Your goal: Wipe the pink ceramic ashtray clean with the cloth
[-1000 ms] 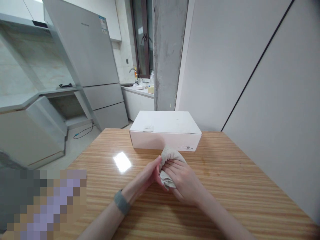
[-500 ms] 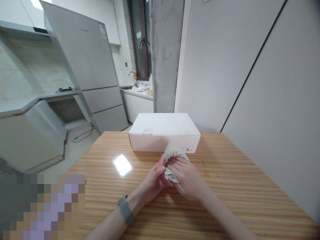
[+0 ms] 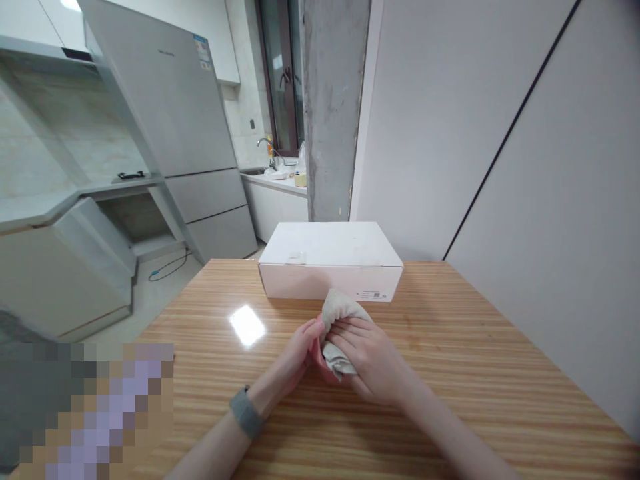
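A crumpled beige cloth (image 3: pixel 336 312) is bunched between both of my hands over the wooden table (image 3: pixel 480 373). My right hand (image 3: pixel 373 360) wraps its fingers over the cloth from the right. My left hand (image 3: pixel 295 357), with a grey band at the wrist, pinches the cloth's left side; something pink shows between the two hands, too hidden to name. A closed white cardboard box (image 3: pixel 330 260) lies just behind the cloth, near the table's far edge.
A concrete pillar (image 3: pixel 335 107) and a pale wall stand behind the table. A grey fridge (image 3: pixel 170 120), low cabinets and a counter with a sink (image 3: pixel 273 175) fill the left. A blurred patch covers the lower left corner.
Both hands stay on the cloth and have shifted only slightly, kneading it. The view has wobbled a little.
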{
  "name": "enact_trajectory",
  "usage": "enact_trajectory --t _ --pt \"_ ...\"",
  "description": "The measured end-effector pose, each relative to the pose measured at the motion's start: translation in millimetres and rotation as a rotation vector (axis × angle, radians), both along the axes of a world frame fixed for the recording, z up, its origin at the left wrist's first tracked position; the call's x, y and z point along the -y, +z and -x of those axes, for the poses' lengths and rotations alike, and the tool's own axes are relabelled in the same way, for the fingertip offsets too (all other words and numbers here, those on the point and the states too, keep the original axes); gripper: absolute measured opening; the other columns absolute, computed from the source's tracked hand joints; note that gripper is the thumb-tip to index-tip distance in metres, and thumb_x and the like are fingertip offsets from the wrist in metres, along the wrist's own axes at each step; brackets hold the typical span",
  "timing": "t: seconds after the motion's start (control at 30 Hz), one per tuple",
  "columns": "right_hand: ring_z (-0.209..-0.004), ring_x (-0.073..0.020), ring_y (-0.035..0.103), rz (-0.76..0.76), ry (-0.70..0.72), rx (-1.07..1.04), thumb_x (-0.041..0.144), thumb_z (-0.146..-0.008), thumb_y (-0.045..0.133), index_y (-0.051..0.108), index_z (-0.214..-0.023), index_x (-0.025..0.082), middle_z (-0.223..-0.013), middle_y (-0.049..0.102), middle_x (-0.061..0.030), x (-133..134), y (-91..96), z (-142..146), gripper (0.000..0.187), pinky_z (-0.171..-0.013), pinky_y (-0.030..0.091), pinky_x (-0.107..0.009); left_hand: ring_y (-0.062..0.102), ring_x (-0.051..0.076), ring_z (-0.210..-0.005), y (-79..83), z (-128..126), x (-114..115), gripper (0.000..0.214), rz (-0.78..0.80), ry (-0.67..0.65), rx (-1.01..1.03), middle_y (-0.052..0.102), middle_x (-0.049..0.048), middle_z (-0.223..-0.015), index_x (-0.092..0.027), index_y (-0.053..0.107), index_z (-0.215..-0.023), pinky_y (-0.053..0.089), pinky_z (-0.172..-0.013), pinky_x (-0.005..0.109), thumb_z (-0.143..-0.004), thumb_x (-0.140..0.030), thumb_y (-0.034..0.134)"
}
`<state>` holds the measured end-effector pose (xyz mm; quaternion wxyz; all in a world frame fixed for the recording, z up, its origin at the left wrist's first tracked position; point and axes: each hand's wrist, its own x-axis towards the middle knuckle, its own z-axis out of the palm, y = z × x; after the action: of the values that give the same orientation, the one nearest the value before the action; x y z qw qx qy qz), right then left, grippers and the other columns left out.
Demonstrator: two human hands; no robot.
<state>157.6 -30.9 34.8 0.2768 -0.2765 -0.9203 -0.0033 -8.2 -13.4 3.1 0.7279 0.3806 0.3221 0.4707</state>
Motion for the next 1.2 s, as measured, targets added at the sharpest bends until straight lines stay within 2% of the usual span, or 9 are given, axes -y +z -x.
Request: enact_trajectory --t 0.17,0.37,0.43,0.53,0.63,0.83,1.0,1.1,1.2 --pt "-0.107 -0.0283 0.06 0.014 -0.073 0.005 0.022 -0.081 0.046 0.062 -0.109 0.01 -0.107 0.069 -0.0174 0.4 3.1 -0.4 0.035 -0.104 0.042 -0.045 0.051 0.012 -0.053 -6.3 -9.8 1.3 0.035 0.009 -0.072 0.105 0.058 -0.001 -0.068 -0.014 0.063 -0.095 0.043 -0.047 0.024 -0.075 -0.042 0.07" --pt "-0.107 -0.0292 0.06 -0.011 -0.084 0.005 0.021 -0.079 0.047 0.061 -0.111 0.008 -0.111 0.068 -0.0181 -0.6 1.1 -3.2 0.038 -0.103 0.042 -0.045 0.055 0.013 -0.064 -4.8 -9.3 0.7 0.04 0.034 -0.153 0.226 0.06 0.0005 -0.078 -0.016 0.061 -0.104 0.047 -0.052 0.023 -0.071 -0.035 0.074" --pt "-0.105 -0.0298 0.061 -0.001 -0.043 0.003 0.022 -0.076 0.047 0.061 -0.11 0.008 -0.11 0.068 -0.018 -1.6 -1.2 -4.1 0.039 -0.102 0.042 -0.046 0.058 0.015 -0.072 -1.1 -7.4 0.1 0.039 0.082 -0.195 0.254 0.063 0.0039 -0.085 -0.014 0.063 -0.104 0.048 -0.059 0.024 -0.079 -0.042 0.068" --pt "-0.099 -0.0288 0.063 0.047 0.019 -0.01 0.024 -0.074 0.047 0.062 -0.103 0.012 -0.104 0.07 -0.0156 -3.4 -4.0 -4.4 0.035 -0.099 0.045 -0.046 0.061 0.018 -0.088 0.6 -5.6 -1.1 0.049 0.143 -0.209 0.238 0.067 0.01 -0.092 -0.007 0.066 -0.105 0.049 -0.079 0.028 -0.086 -0.052 0.057" --pt "-0.1 -0.0272 0.062 0.069 0.029 -0.026 0.021 -0.077 0.045 0.061 -0.101 0.015 -0.104 0.07 -0.0137 -4.5 -4.9 -4.1 0.03 -0.099 0.045 -0.045 0.06 0.02 -0.096 -3.8 -5.6 -1.9 0.044 0.157 -0.162 0.192 0.068 0.0117 -0.098 -0.005 0.066 -0.107 0.045 -0.089 0.029 -0.086 -0.044 0.061" --pt "-0.1 -0.0271 0.063 0.03 -0.046 -0.046 0.021 -0.081 0.044 0.062 -0.104 0.013 -0.106 0.07 -0.0151 -1.7 -5.1 -0.8 0.031 -0.1 0.045 -0.046 0.056 0.013 -0.064 -8.6 -11.4 -0.4 0.03 0.073 -0.118 0.197 0.064 0.0026 -0.072 -0.012 0.067 -0.091 0.046 -0.066 0.027 -0.081 -0.04 0.069" --pt "-0.106 -0.0306 0.063 -0.052 -0.166 -0.057 0.021 -0.082 0.044 0.062 -0.11 0.007 -0.111 0.069 -0.0207 1.9 -6.6 3.9 0.036 -0.101 0.044 -0.048 0.057 0.015 -0.072 -4.3 -14.4 1.4 0.033 -0.001 -0.121 0.283 0.066 0.005 -0.09 -0.016 0.067 -0.107 0.045 -0.065 0.025 -0.077 -0.029 0.072" --pt "-0.105 -0.0305 0.064 -0.113 -0.126 -0.048 0.022 -0.082 0.043 0.061 -0.112 0.006 -0.111 0.069 -0.0207 2.6 -6.4 3.2 0.038 -0.099 0.046 -0.047 0.058 0.015 -0.075 -3.0 -9.8 -0.3 0.033 -0.009 -0.173 0.222 0.067 0.0053 -0.091 -0.014 0.069 -0.1 0.045 -0.068 0.025 -0.071 -0.028 0.075" --pt "-0.104 -0.0298 0.065 -0.121 -0.068 -0.037 0.024 -0.083 0.041 0.061 -0.112 0.008 -0.11 0.07 -0.0202 2.8 -5.6 0.5 0.039 -0.098 0.048 -0.047 0.059 0.018 -0.079 -1.3 -3.4 -5.0 0.034 -0.013 -0.171 0.097 0.067 0.0065 -0.086 -0.012 0.069 -0.094 0.045 -0.074 0.029 -0.074 -0.04 0.072"
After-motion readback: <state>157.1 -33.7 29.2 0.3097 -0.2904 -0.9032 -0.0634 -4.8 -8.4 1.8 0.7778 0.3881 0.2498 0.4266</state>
